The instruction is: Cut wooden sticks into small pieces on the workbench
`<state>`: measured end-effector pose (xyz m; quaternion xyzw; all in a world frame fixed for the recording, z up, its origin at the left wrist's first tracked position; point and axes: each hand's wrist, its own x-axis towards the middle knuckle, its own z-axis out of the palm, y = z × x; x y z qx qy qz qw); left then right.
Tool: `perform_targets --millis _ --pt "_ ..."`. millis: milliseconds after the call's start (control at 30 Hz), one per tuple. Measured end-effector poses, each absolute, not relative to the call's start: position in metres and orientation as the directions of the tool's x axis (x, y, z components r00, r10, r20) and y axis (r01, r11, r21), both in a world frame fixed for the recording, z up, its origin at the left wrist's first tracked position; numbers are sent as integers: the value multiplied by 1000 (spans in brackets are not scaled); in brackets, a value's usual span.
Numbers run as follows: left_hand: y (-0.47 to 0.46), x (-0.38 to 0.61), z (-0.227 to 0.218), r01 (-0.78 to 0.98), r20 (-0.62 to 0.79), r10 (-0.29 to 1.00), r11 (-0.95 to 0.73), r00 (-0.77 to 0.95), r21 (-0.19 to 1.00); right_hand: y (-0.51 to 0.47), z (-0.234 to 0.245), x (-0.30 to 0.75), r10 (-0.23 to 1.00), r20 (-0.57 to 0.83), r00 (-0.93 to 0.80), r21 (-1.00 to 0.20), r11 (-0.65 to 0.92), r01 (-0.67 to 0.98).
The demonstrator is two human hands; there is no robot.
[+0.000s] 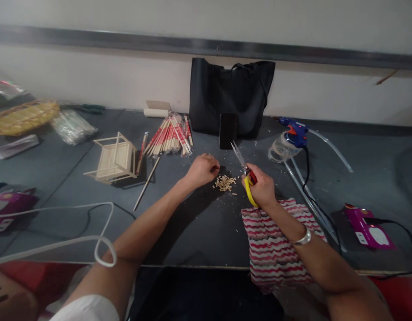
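Observation:
My right hand point(262, 185) grips a pair of scissors point(239, 156) by the yellow and red handles, with the blades pointing up and away. My left hand point(203, 170) is curled closed just above the tabletop; anything inside its fingers is too small or hidden to see. Between both hands lies a small heap of short cut wooden pieces point(225, 183), with pale crumbs scattered around it. Beyond the left hand are several chopsticks in red and clear wrappers point(170, 136). A small frame built of wooden sticks point(115, 160) stands to the left, near a thin stick point(147, 183).
A black bag point(229, 93) stands against the wall with a phone point(228, 130) before it. At right, a blue glue gun point(294, 131) rests on a jar, near glue sticks point(302, 198) and a purple packet point(368, 227). A striped cloth point(275, 249) hangs over the front edge. White cable point(102, 240) loops left.

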<state>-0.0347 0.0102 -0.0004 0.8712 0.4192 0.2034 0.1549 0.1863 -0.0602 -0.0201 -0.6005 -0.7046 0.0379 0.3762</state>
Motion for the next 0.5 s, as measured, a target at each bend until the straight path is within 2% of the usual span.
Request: perform_targets --millis 100,367,433,500 --pt "3 -29 1 673 183 799 -586 573 452 -60 -20 186 874 486 -4 -498 280 820" --pt "-10 -17 8 779 51 838 -526 543 341 -60 -22 187 871 489 -43 -475 307 825" --pt "-10 -17 6 775 71 844 -518 531 361 -60 -22 187 874 484 -47 -472 305 827" --pt "-7 -17 3 743 129 850 -512 511 432 -60 -22 187 875 483 -44 -472 302 829"
